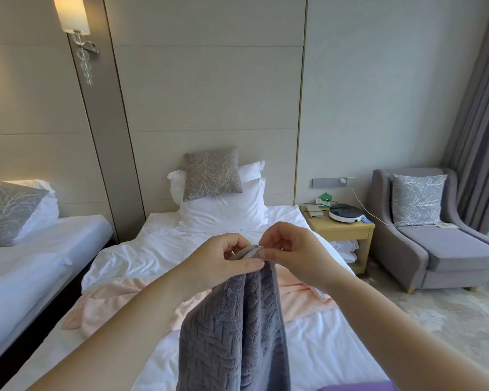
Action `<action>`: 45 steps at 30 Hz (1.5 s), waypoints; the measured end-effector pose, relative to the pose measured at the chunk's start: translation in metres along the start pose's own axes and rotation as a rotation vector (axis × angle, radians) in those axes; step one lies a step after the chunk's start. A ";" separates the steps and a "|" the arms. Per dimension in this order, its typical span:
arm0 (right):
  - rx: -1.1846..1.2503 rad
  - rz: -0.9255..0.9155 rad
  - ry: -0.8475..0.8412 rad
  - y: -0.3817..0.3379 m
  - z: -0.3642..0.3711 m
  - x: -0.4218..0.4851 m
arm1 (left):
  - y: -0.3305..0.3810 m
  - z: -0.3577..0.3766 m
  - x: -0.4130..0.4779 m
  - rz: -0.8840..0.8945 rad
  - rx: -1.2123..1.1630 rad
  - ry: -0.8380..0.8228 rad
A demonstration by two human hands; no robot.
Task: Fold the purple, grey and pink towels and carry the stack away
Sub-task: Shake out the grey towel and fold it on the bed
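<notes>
Grey towel (235, 328) — plush, chevron-textured, hanging in folds; left hand (226, 263) and right hand (291, 249) pinch top hem.

Blocked ahead and downward by the grey herringbone-textured plush towel (237, 320), pinched up by the left hand (223, 261) and right hand (292, 251). Barred beyond by the crumpled pale pink towel (119, 303) across the white-sheeted bed (158, 249). Open over bare sheet up to the stacked white pillows (223, 210). Free rightward over pale patterned carpet (441, 320), short of the light wooden nightstand (342, 231) and grey upholstered armchair (458, 252).
</notes>
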State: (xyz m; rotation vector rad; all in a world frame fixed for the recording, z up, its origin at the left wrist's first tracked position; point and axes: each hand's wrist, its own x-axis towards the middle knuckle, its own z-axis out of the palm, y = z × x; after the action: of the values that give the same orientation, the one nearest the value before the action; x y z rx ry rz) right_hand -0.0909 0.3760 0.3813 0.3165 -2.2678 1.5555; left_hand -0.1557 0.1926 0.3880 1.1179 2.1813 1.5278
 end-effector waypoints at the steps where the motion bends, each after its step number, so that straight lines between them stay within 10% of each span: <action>1: 0.022 0.010 0.004 0.001 0.001 0.000 | -0.001 0.000 0.000 0.012 0.039 0.008; 11: 0.270 0.079 -0.255 0.010 0.009 -0.002 | 0.021 -0.034 0.002 0.172 -0.181 0.012; 22: 0.134 -0.015 -0.036 -0.008 0.011 0.011 | 0.029 -0.060 -0.002 0.164 0.302 0.254; 33: -0.055 0.046 0.010 0.016 0.037 -0.005 | 0.069 -0.065 0.034 0.406 0.104 0.601; 40: -0.262 0.120 0.003 0.049 0.042 -0.022 | 0.075 -0.099 0.039 0.358 0.049 0.924; 45: 0.212 0.167 0.099 0.036 0.016 -0.010 | 0.041 -0.139 0.024 0.062 0.179 1.083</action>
State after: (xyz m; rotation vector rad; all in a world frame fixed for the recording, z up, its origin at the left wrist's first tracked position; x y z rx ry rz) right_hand -0.0982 0.3734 0.3414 0.1038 -2.1035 1.8579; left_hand -0.2363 0.1202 0.4877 0.3618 2.9682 2.3544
